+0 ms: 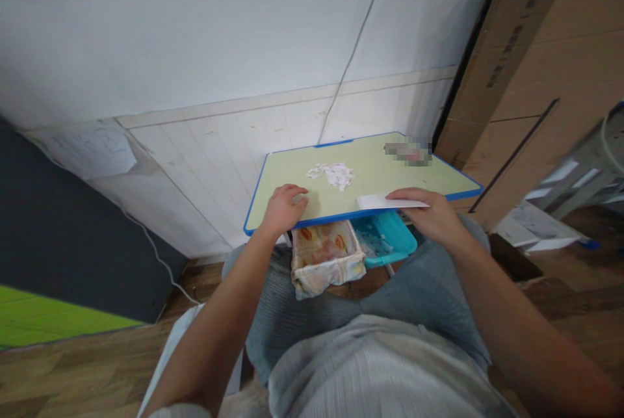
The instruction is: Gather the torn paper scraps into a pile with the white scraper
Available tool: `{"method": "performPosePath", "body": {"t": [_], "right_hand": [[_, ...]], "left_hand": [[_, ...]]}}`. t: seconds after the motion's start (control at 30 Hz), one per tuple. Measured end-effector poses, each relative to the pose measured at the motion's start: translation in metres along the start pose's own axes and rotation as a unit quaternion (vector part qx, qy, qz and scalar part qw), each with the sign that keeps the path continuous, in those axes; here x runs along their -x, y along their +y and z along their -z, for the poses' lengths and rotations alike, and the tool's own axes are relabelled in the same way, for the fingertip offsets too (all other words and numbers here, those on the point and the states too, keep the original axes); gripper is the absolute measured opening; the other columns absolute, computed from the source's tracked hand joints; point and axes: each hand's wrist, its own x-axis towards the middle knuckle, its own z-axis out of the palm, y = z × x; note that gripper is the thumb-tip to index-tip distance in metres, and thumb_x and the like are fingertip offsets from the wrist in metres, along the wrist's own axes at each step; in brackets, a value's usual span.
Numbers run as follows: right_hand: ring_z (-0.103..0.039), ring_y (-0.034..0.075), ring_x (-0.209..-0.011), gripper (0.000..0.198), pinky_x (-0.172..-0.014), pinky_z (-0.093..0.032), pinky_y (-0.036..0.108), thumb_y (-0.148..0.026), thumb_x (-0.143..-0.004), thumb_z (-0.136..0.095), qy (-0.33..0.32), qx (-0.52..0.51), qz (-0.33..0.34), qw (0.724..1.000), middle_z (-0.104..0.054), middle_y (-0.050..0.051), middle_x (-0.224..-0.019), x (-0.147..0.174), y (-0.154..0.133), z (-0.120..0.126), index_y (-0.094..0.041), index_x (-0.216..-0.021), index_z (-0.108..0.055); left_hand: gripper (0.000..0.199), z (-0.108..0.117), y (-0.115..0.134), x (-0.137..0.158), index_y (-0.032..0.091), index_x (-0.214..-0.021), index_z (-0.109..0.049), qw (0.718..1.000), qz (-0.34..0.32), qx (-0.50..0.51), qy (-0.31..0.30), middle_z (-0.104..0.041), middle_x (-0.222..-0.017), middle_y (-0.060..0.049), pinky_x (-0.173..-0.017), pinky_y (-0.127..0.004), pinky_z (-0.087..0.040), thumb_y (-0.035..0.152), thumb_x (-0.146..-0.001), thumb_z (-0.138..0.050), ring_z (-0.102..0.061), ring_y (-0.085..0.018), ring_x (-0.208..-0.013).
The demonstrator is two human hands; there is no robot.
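Note:
My left hand (286, 207) is over the front left of a small pale-green tabletop (283, 174) with a blue rim. Its fingers are curved, with a gap between thumb and forefinger, and I see nothing in them. At the front edge, my right hand (429, 210) grips a flat white card (371, 201), thumb on top and fingers underneath, partly hidden. A loose pile of small white pieces (340, 175) lies on the tabletop between and beyond my hands.
Below the table's front edge are a cloth-lined basket (329, 275) and a turquoise tub (402, 252) with small pale bits inside. A blurred-out item (408, 153) lies at the back right. Large cardboard boxes (531, 67) stand right; a white wall (219, 28) rises behind.

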Motion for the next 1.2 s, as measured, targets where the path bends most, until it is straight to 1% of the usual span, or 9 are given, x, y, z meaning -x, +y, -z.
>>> {"method": "performPosePath", "body": {"t": [0.1,0.2,0.27,0.33,0.47,0.6,0.83,1.0,1.2], "right_hand": [[-0.083,0.032,-0.105,0.023,-0.101,-0.064,0.045,-0.039,-0.082,-0.075,-0.008,-0.009,-0.010,1.000,-0.089,0.007,-0.111,0.002,-0.004,0.003,-0.030,-0.097,-0.091],[-0.083,0.032,-0.104,0.023,-0.099,-0.064,0.045,-0.041,-0.084,-0.074,-0.015,-0.007,-0.014,1.000,-0.089,0.007,-0.109,0.001,-0.008,0.006,-0.030,-0.096,-0.091],[-0.083,0.032,-0.103,0.024,-0.099,-0.064,0.045,-0.042,-0.085,-0.073,-0.014,-0.003,-0.014,1.000,-0.089,0.007,-0.107,0.000,-0.009,0.007,-0.030,-0.095,-0.091],[-0.083,0.032,-0.102,0.024,-0.099,-0.064,0.045,-0.042,-0.085,-0.072,-0.010,0.003,-0.015,1.000,-0.089,0.007,-0.106,-0.001,-0.010,0.006,-0.030,-0.094,-0.091],[-0.083,0.032,-0.103,0.024,-0.100,-0.064,0.046,-0.042,-0.086,-0.073,-0.009,0.011,-0.019,1.000,-0.089,0.006,-0.105,-0.003,-0.010,0.005,-0.030,-0.095,-0.091],[-0.083,0.032,-0.102,0.023,-0.100,-0.064,0.048,-0.043,-0.085,-0.074,-0.011,0.016,-0.026,0.999,-0.089,0.006,-0.103,-0.005,-0.011,0.006,-0.030,-0.093,-0.091],[-0.083,0.032,-0.094,0.021,-0.086,-0.068,0.044,-0.040,-0.086,-0.072,-0.039,-0.007,-0.028,0.999,-0.088,0.006,-0.099,0.000,-0.021,0.016,-0.031,-0.089,-0.091],[-0.083,0.033,-0.097,0.019,-0.092,-0.068,0.045,-0.041,-0.082,-0.076,-0.083,-0.029,-0.018,0.996,-0.089,0.005,-0.101,0.002,-0.022,0.030,-0.033,-0.089,-0.092],[-0.084,0.032,-0.100,0.021,-0.096,-0.068,0.045,-0.043,-0.087,-0.076,-0.124,-0.041,0.001,0.991,-0.089,0.004,-0.105,0.005,-0.022,0.044,-0.034,-0.094,-0.093]], "left_hand": [[0.038,0.010,-0.020,-0.009,0.021,-0.130,-0.085,0.998,0.039,-0.055,-0.004,-0.078,-0.141,-0.011,-0.127,-0.047,-0.050,0.033,-0.103,-0.061,-0.068,-0.033,-0.136],[0.041,0.019,-0.045,-0.013,0.018,-0.133,-0.082,0.989,0.097,-0.110,-0.027,-0.075,-0.149,-0.013,-0.129,-0.048,-0.047,0.037,-0.105,-0.059,-0.066,-0.035,-0.142],[0.045,0.021,-0.057,-0.013,0.018,-0.141,-0.078,0.982,0.132,-0.131,-0.037,-0.071,-0.156,-0.013,-0.129,-0.050,-0.046,0.041,-0.108,-0.057,-0.064,-0.036,-0.145],[0.048,0.020,-0.063,-0.011,0.019,-0.146,-0.075,0.980,0.140,-0.140,-0.036,-0.069,-0.159,-0.013,-0.128,-0.050,-0.046,0.044,-0.110,-0.054,-0.063,-0.036,-0.147],[0.047,0.014,-0.062,-0.007,0.018,-0.144,-0.074,0.981,0.119,-0.150,-0.026,-0.070,-0.157,-0.014,-0.126,-0.050,-0.048,0.043,-0.114,-0.049,-0.065,-0.036,-0.144],[0.047,0.013,-0.061,-0.006,0.019,-0.143,-0.074,0.982,0.118,-0.147,-0.022,-0.070,-0.157,-0.013,-0.127,-0.049,-0.047,0.044,-0.114,-0.047,-0.064,-0.035,-0.145],[0.047,0.013,-0.064,-0.006,0.017,-0.143,-0.073,0.983,0.113,-0.143,-0.025,-0.070,-0.158,-0.014,-0.127,-0.049,-0.047,0.043,-0.113,-0.048,-0.063,-0.036,-0.145],[0.045,0.013,-0.065,-0.006,0.020,-0.144,-0.073,0.982,0.116,-0.144,-0.026,-0.070,-0.158,-0.013,-0.127,-0.048,-0.047,0.043,-0.114,-0.049,-0.062,-0.035,-0.147],[0.044,0.014,-0.065,-0.004,0.022,-0.145,-0.071,0.980,0.115,-0.161,-0.038,-0.070,-0.158,-0.012,-0.126,-0.046,-0.048,0.043,-0.116,-0.045,-0.062,-0.032,-0.148]]}}
